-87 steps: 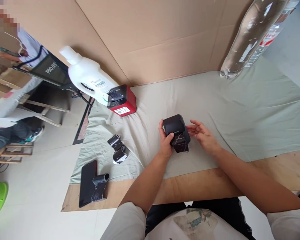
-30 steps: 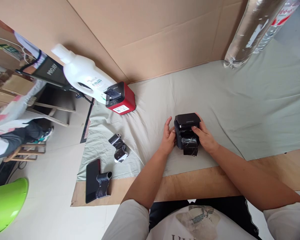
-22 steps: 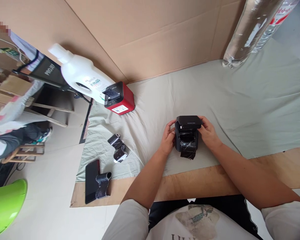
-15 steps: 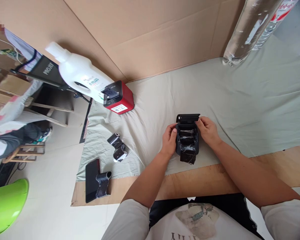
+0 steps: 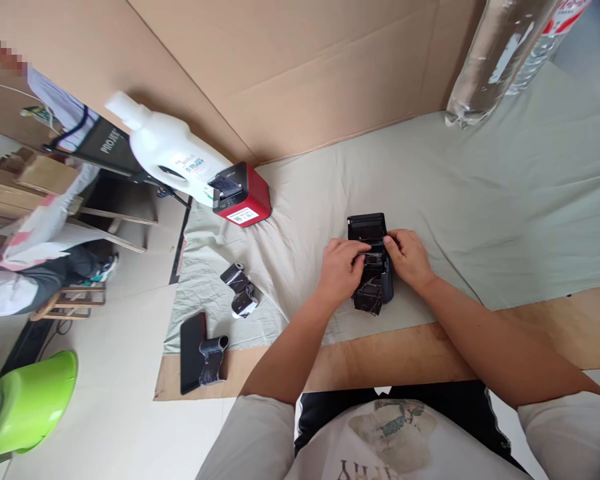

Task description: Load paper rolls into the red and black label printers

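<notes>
A small black printer (image 5: pixel 368 230) lies on the pale green cloth (image 5: pixel 480 200) in front of me, its lid folded back and open. A strip of shiny black film (image 5: pixel 369 295) hangs from its compartment toward me. My left hand (image 5: pixel 341 269) lies over the left side of the open compartment, fingertips on the black roll inside. My right hand (image 5: pixel 406 257) grips the printer's right side, with its fingers reaching into the same opening.
A red printer (image 5: pixel 242 196) and a white jug (image 5: pixel 167 155) stand at the back left. Two black rolls (image 5: pixel 240 291) lie left of my hands; a black phone (image 5: pixel 193 343) with another roll lies near the board's corner. Clear bottles (image 5: pixel 500 53) lean at back right. A person sits far left.
The printer's lid has swung fully open and back. My left hand moved from the printer's side onto the open compartment, and both hands now finger the roll inside.
</notes>
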Demonstrator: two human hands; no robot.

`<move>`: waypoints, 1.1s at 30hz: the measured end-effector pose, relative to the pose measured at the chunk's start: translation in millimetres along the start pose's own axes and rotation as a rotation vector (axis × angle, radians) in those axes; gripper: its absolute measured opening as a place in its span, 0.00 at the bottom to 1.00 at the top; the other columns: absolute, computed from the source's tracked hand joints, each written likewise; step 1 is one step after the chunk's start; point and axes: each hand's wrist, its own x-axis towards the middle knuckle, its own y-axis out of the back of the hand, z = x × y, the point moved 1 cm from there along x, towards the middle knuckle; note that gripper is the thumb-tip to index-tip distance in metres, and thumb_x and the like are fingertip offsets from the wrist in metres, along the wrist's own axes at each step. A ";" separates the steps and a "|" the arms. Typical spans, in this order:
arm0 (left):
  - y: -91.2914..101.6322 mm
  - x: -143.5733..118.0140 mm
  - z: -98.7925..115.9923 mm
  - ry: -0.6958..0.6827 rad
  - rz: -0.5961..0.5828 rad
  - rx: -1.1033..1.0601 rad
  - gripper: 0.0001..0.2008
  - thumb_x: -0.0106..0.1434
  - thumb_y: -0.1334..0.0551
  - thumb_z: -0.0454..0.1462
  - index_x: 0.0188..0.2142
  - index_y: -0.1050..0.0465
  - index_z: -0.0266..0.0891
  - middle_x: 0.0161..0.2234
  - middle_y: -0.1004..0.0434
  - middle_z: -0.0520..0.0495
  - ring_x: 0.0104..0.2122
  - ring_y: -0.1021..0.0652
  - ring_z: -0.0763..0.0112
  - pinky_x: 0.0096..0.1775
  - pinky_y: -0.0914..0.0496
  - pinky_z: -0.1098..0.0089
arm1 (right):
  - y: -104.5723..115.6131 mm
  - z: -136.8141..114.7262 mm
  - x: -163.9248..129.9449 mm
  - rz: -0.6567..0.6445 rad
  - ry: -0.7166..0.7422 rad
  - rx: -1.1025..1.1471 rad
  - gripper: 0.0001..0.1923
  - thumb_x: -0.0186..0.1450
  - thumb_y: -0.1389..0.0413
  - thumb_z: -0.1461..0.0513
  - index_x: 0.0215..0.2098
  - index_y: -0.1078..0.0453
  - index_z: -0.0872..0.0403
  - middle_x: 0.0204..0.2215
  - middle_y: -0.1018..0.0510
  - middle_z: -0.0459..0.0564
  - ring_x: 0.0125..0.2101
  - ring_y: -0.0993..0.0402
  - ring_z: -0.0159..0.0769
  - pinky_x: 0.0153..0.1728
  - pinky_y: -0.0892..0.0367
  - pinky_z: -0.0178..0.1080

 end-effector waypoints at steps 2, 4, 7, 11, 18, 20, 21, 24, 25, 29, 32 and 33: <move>6.6 11.3 11.0 -0.046 -0.248 0.167 0.13 0.64 0.40 0.31 0.47 0.23 0.44 0.47 0.20 0.46 0.50 0.29 0.56 0.51 0.35 0.54 | -1.3 1.4 -0.1 0.007 0.002 -0.004 0.31 0.71 0.63 0.41 0.37 0.28 0.52 0.36 0.21 0.58 0.41 0.28 0.48 0.45 0.33 0.51; 6.6 21.4 17.5 -0.068 -0.404 0.289 0.13 0.62 0.37 0.32 0.46 0.22 0.43 0.46 0.21 0.44 0.50 0.30 0.52 0.50 0.37 0.52 | -2.5 2.5 -0.1 0.009 0.005 -0.003 0.32 0.70 0.64 0.40 0.37 0.28 0.52 0.36 0.21 0.58 0.40 0.29 0.48 0.45 0.33 0.51; -3.7 32.5 18.2 -0.113 -0.424 0.317 0.03 0.57 0.33 0.33 0.33 0.22 0.40 0.38 0.24 0.40 0.47 0.31 0.49 0.50 0.39 0.50 | -3.7 3.0 0.0 0.004 0.008 0.009 0.32 0.70 0.64 0.40 0.37 0.28 0.52 0.37 0.21 0.58 0.40 0.29 0.48 0.46 0.34 0.51; -16.5 39.4 10.7 -0.109 -0.337 0.176 0.07 0.52 0.32 0.31 0.22 0.28 0.39 0.33 0.29 0.40 0.45 0.30 0.47 0.51 0.39 0.48 | -3.3 2.9 0.7 0.005 0.003 0.017 0.32 0.70 0.64 0.40 0.37 0.28 0.51 0.36 0.21 0.57 0.40 0.29 0.48 0.46 0.34 0.51; -8.0 34.3 8.7 -0.002 -0.260 0.011 0.10 0.48 0.31 0.33 0.31 0.27 0.39 0.37 0.25 0.42 0.45 0.27 0.51 0.51 0.34 0.52 | -0.7 5.9 2.3 -0.014 0.011 0.014 0.29 0.70 0.61 0.42 0.36 0.27 0.51 0.36 0.21 0.59 0.40 0.29 0.49 0.46 0.35 0.53; -3.4 29.2 7.3 0.047 -0.208 -0.150 0.12 0.50 0.32 0.33 0.35 0.28 0.39 0.37 0.24 0.44 0.41 0.25 0.58 0.48 0.31 0.57 | 0.1 6.8 2.6 -0.026 0.001 -0.005 0.28 0.70 0.60 0.43 0.36 0.27 0.52 0.36 0.21 0.59 0.40 0.29 0.50 0.46 0.35 0.53; 0.9 25.5 4.9 0.079 -0.178 -0.264 0.12 0.51 0.33 0.34 0.37 0.29 0.39 0.37 0.24 0.45 0.40 0.25 0.62 0.46 0.30 0.60 | 0.5 7.0 2.7 -0.032 -0.003 -0.014 0.28 0.70 0.61 0.43 0.37 0.27 0.52 0.36 0.21 0.60 0.40 0.29 0.50 0.45 0.35 0.53; 26.7 6.7 -11.3 0.167 -0.127 -0.546 0.13 0.55 0.35 0.36 0.40 0.30 0.39 0.38 0.23 0.47 0.37 0.23 0.68 0.43 0.29 0.66 | 1.7 7.0 2.4 -0.041 0.000 -0.027 0.29 0.70 0.61 0.43 0.38 0.27 0.52 0.36 0.22 0.59 0.41 0.29 0.50 0.45 0.35 0.52; 39.4 -2.8 -19.7 0.195 -0.135 -0.568 0.13 0.55 0.35 0.36 0.41 0.30 0.39 0.39 0.23 0.46 0.38 0.23 0.69 0.43 0.29 0.67 | 2.0 7.0 2.2 -0.040 0.004 -0.027 0.29 0.70 0.61 0.43 0.38 0.27 0.52 0.36 0.21 0.59 0.41 0.28 0.49 0.45 0.35 0.52; 95.4 -52.7 -62.3 0.378 -0.212 -0.245 0.13 0.52 0.34 0.36 0.38 0.25 0.40 0.36 0.21 0.48 0.37 0.22 0.65 0.43 0.29 0.64 | 1.5 7.4 1.6 -0.021 0.013 -0.023 0.28 0.70 0.60 0.42 0.37 0.27 0.51 0.36 0.21 0.58 0.41 0.28 0.49 0.44 0.34 0.51; 124.3 -92.1 -90.7 0.521 -0.179 0.057 0.11 0.50 0.36 0.35 0.36 0.23 0.42 0.36 0.20 0.48 0.39 0.21 0.59 0.45 0.28 0.61 | 0.0 8.9 1.8 -0.016 0.009 -0.026 0.29 0.70 0.60 0.42 0.37 0.27 0.51 0.36 0.21 0.59 0.41 0.29 0.50 0.44 0.34 0.52; 129.8 -103.4 -97.5 0.546 -0.159 0.112 0.12 0.49 0.36 0.35 0.36 0.22 0.42 0.37 0.20 0.47 0.40 0.21 0.58 0.46 0.28 0.60 | -0.5 9.5 1.9 -0.017 0.007 -0.030 0.29 0.70 0.60 0.42 0.37 0.27 0.51 0.36 0.21 0.59 0.41 0.29 0.50 0.44 0.34 0.52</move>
